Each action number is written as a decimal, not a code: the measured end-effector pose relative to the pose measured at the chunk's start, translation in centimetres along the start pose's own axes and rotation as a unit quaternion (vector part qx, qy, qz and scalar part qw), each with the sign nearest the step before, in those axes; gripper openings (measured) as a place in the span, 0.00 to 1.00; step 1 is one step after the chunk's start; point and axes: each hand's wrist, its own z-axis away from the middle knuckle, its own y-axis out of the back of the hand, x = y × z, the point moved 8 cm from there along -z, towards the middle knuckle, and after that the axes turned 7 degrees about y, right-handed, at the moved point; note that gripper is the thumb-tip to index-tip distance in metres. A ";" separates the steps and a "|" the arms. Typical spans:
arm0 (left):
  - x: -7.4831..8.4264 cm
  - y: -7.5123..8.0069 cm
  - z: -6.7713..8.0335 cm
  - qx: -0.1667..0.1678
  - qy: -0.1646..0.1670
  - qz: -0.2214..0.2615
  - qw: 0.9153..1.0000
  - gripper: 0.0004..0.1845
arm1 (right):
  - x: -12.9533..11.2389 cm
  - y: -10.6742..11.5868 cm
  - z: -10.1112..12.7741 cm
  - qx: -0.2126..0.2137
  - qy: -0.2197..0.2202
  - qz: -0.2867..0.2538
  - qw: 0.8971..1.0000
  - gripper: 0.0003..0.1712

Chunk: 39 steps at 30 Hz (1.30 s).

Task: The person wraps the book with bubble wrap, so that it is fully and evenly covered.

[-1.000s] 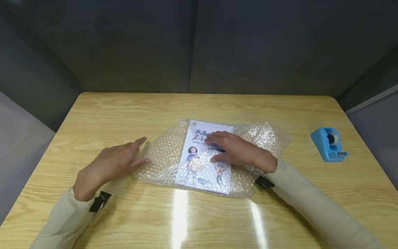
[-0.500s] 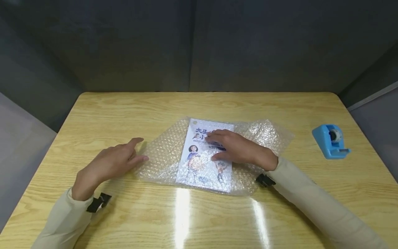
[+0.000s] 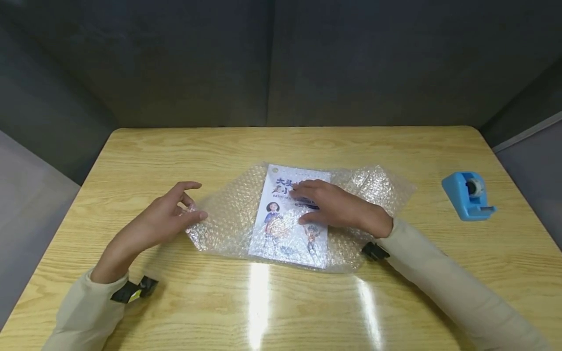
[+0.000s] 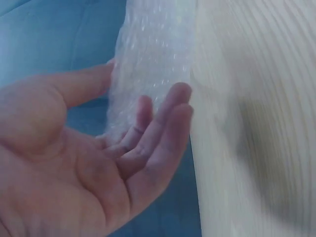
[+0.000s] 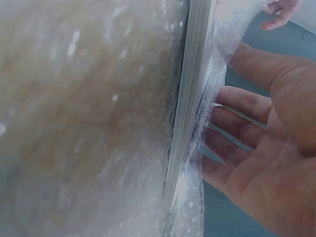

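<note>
A thin book (image 3: 290, 243) with a white illustrated cover lies in the middle of the table, with a clear layer of bubble wrap (image 3: 232, 214) over its cover. The wrap spreads out on both sides of the book. My right hand (image 3: 329, 202) rests on the covered book, its fingers extended; in the right wrist view the page edges (image 5: 190, 98) show beside the wrap. At the wrap's left end, my left hand (image 3: 162, 217) holds the raised edge between thumb and curled fingers, the index finger pointing out. The left wrist view shows this wrap edge (image 4: 153, 49) between them.
A blue tape dispenser (image 3: 467, 195) with a roll of tape stands on the right side of the wooden table (image 3: 197, 302). Dark partition panels (image 3: 184, 63) rise behind the table's far edge.
My left hand's fingers have curled under the wrap's left end, and that edge has lifted off the table. The right hand stays in place on the book.
</note>
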 end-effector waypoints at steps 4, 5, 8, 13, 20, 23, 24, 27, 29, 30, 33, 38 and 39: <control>0.5 0.0 0.3 0.007 0.001 0.054 0.999 0.40 | 0.0 0.0 0.0 0.001 0.003 0.005 1.000 0.37; 0.6 -0.1 0.3 0.008 0.001 0.068 0.998 0.40 | -0.1 0.0 0.0 0.000 0.003 0.005 1.000 0.37; 1.2 -0.2 0.4 0.013 -0.004 0.106 0.994 0.42 | -0.1 0.0 0.0 0.000 -0.001 0.003 1.000 0.37; 1.9 -0.5 0.8 0.026 -0.008 0.146 0.989 0.48 | -0.1 0.1 0.0 -0.005 -0.013 -0.003 1.000 0.38; 3.2 -1.1 1.6 0.040 -0.034 0.172 0.984 0.51 | -0.2 0.1 0.0 -0.009 -0.015 -0.001 1.000 0.38; 3.8 -1.3 1.9 0.058 -0.048 0.160 0.984 0.49 | -0.1 0.1 0.1 -0.009 -0.016 0.000 1.000 0.38; 4.0 -1.4 2.0 0.065 -0.055 0.155 0.984 0.48 | -0.1 0.1 0.1 -0.009 -0.016 0.000 1.000 0.38; 4.7 -1.6 2.2 0.090 -0.076 0.141 0.983 0.44 | -0.2 0.1 0.0 -0.009 -0.014 0.002 1.000 0.38; 5.2 -1.9 2.2 0.105 -0.087 0.139 0.981 0.42 | -0.2 0.1 0.0 -0.009 -0.013 0.003 1.000 0.38; 5.4 -2.0 2.2 0.111 -0.092 0.140 0.979 0.41 | -0.2 0.1 0.0 -0.009 -0.012 0.005 1.000 0.38; 6.2 -2.4 2.1 0.128 -0.109 0.146 0.975 0.38 | -0.1 0.1 0.0 -0.009 -0.011 0.004 1.000 0.38; 7.6 -3.3 2.1 0.147 -0.154 0.154 0.965 0.33 | -0.1 0.0 0.0 -0.008 -0.012 0.005 1.000 0.38; 7.9 -3.5 2.1 0.150 -0.164 0.154 0.963 0.32 | -0.1 0.0 0.1 -0.008 -0.013 0.006 1.000 0.38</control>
